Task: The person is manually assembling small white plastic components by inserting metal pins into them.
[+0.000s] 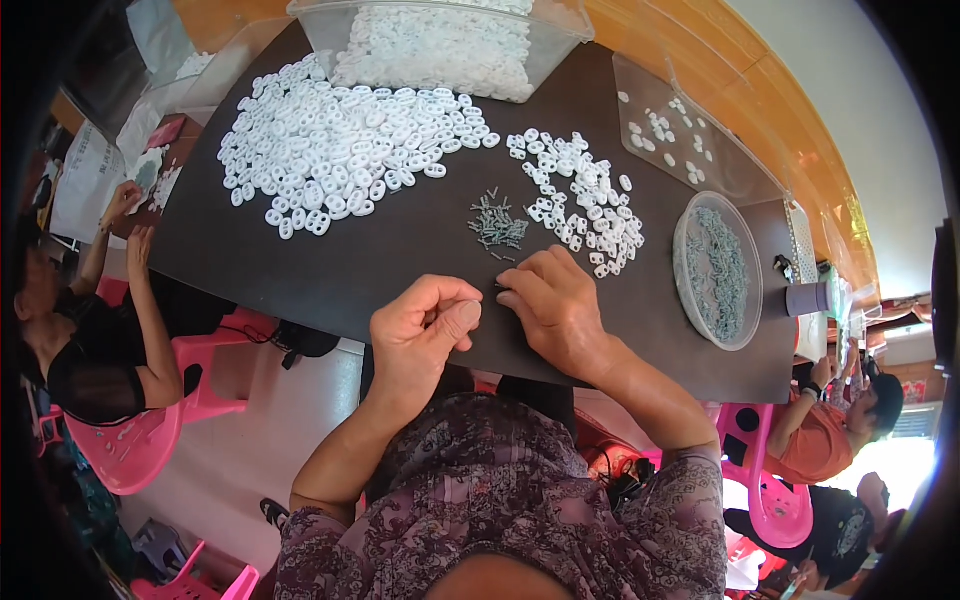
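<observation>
Over the near edge of the dark table, my left hand [420, 325] is closed, thumb pressed toward the curled index finger; anything between them is hidden. Facing it, my right hand [555, 305] pinches with thumb and forefinger, where a tiny dark bit shows, too small to name. Just beyond the fingertips lies a small heap of grey-green pins [498, 222], possibly screws. Behind and right of it are scattered small white plastic pieces with holes [610, 225]. A far larger pile of white oval two-holed pieces [330, 140] spreads across the back left.
A clear bin [560, 50] full of white pieces stands at the back. At right, a round clear tub [752, 285] holds many grey-green pins, near a purple-grey cylinder [808, 298]. A clear tray [640, 95] carries loose white pieces. Other people sit left and right on pink chairs [140, 450].
</observation>
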